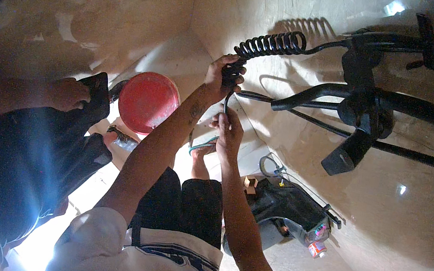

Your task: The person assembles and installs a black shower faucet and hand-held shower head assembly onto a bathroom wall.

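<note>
A black coiled cable (271,43) stretches from my left hand up and right toward a black tubular frame (368,104). My left hand (225,77) is closed around the lower end of the coil, with dark turns of it showing between the fingers. Just below, my right hand (228,131) pinches the straight black cable end (226,102) that hangs from the coil. A gap separates the two hands. Part of the cable inside my left fist is hidden.
At left, another person in dark clothing (24,164) sits close by, near a red round tub (149,103) and a clear bottle (123,139). A black plastic shell (287,206), a tape roll (271,167) and a small bottle (317,249) lie by the right wall.
</note>
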`<state>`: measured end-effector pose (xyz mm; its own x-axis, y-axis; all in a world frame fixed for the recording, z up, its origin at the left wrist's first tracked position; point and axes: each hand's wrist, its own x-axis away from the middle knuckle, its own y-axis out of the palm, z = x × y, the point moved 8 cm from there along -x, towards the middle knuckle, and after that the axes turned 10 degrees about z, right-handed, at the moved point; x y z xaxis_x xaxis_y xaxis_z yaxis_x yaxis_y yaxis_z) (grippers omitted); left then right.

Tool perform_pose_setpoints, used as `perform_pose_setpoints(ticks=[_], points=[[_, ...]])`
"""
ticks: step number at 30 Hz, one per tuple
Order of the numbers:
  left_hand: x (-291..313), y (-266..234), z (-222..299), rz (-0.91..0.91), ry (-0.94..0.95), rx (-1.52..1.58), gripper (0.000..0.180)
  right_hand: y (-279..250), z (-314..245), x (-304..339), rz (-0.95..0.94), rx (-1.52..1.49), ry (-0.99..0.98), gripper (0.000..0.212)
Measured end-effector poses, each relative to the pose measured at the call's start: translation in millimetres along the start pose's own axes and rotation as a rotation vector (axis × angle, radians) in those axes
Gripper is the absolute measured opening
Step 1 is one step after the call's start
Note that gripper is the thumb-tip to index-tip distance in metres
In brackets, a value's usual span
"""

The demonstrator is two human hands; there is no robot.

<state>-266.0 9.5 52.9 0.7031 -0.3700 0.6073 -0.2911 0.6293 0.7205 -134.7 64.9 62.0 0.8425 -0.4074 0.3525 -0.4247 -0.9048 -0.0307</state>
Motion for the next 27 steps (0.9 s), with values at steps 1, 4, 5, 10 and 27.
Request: perform_pose_setpoints(ticks=[1,4,5,10,27], points=[[-1,0,-3,-0.020,0.006,0.005,0.039,-7,-9,4,0.038,-0.053,-0.036,0.021],[1,-1,-1,-0.036,0.114,-0.005,0.038,-22,-42,12,0.210,0.010,-0.138,0.018],[4,-2,4,-0.007,0.205,-0.023,0.036,-27,-51,14,0.274,0.051,-0.181,0.018],[88,-24,28,0.423,1.061,-0.605,0.024,-34,-73,3,0.419,0.256,-0.515,0.013],[76,57,37,-0.707,1.269,-1.251,0.036,-14,-95,3,0.380,0.149,-0.563,0.048]])
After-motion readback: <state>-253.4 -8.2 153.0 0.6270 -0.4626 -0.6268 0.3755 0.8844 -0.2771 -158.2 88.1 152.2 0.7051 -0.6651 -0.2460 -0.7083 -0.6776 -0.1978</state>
